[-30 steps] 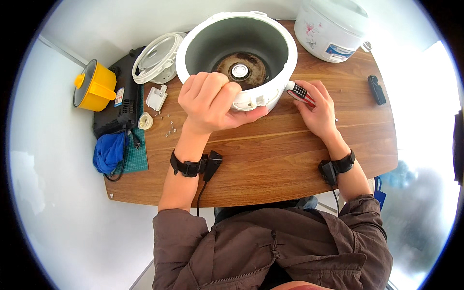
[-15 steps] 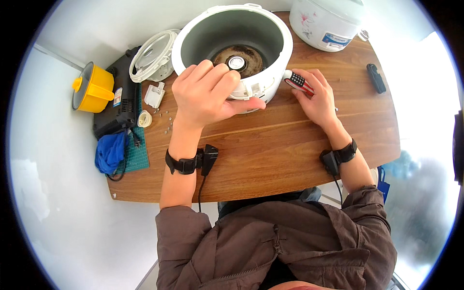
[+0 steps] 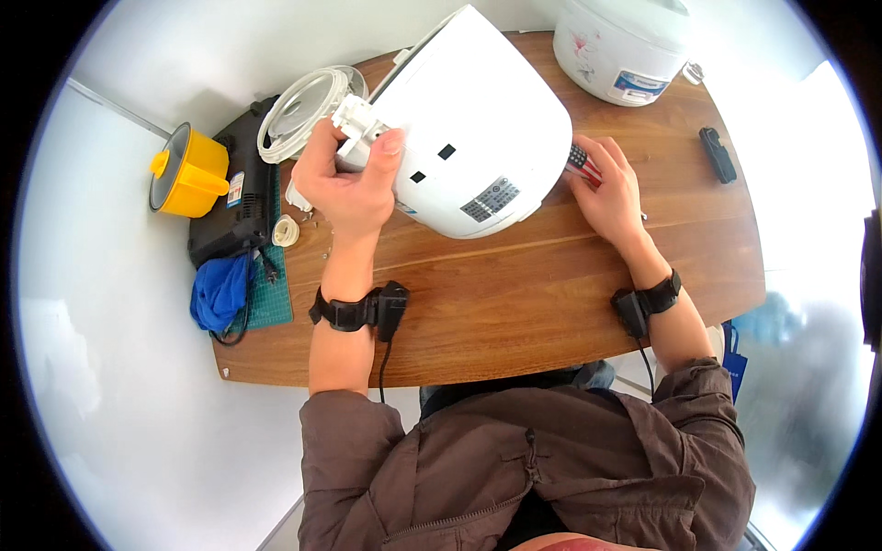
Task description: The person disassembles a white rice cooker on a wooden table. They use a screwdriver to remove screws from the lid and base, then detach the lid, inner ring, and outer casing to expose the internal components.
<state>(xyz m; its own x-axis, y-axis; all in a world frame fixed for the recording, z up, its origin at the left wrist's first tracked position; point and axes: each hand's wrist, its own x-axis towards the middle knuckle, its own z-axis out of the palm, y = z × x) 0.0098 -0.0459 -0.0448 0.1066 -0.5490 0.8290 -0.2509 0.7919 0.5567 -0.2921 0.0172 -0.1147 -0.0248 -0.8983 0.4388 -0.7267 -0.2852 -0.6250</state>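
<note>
A white rice cooker body [image 3: 487,129] is tipped on its side over the table, its outer wall with two dark slots facing me and its opening turned to the far left. My left hand [image 3: 354,184] is closed on its rim at a white hinge-like fitting [image 3: 358,119], the thumb pressed on the near side. On the right, my right hand [image 3: 608,193] is wrapped round a screwdriver [image 3: 582,163] with a red, white and black patterned handle. Most of that tool is hidden by the fingers, close beside the cooker's wall.
A clear round lid [image 3: 303,115] lies at the far left, near a yellow pot [image 3: 195,174], a black case [image 3: 220,220] and a blue cloth [image 3: 220,289]. Another white cooker [image 3: 620,50] stands far right, with a black object [image 3: 717,154] nearer. Small screws lie left of the cooker.
The cooker body has gone from upright, with its inside showing, to tipped over on its side. My left hand has moved left and nearer with its rim; the right hand has barely moved.
</note>
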